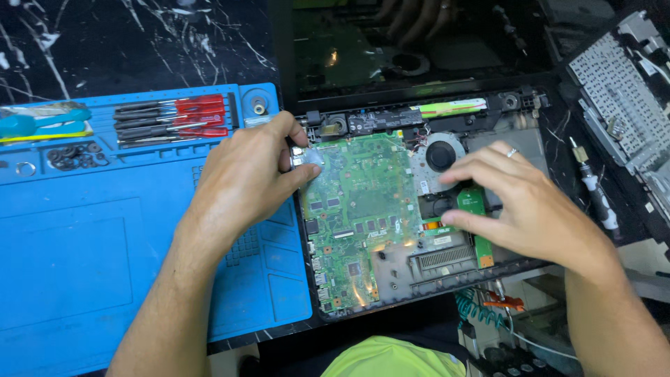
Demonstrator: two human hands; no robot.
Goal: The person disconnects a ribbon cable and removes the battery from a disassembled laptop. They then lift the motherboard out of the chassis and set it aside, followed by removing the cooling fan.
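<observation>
An opened laptop base [516, 265] lies in front of me with its green motherboard [359, 188] exposed. My left hand [244, 178] pinches the board's upper left corner, where a small silver metal part [307, 155] sits between thumb and fingers. My right hand [530, 202], a ring on one finger, rests fingers-down over the small green daughter board [474, 202] beside the round cooling fan [441, 153]. Its fingertips touch the area just below the fan; what they press on is hidden.
A blue repair mat [84, 237] lies at left, with red-handled screwdrivers [174, 119] and small screws [70, 157] along its top. The laptop screen [419, 49] stands behind. A removed keyboard [621, 98] and a screwdriver [593, 188] lie at right. A coiled teal cable [478, 307] hangs below.
</observation>
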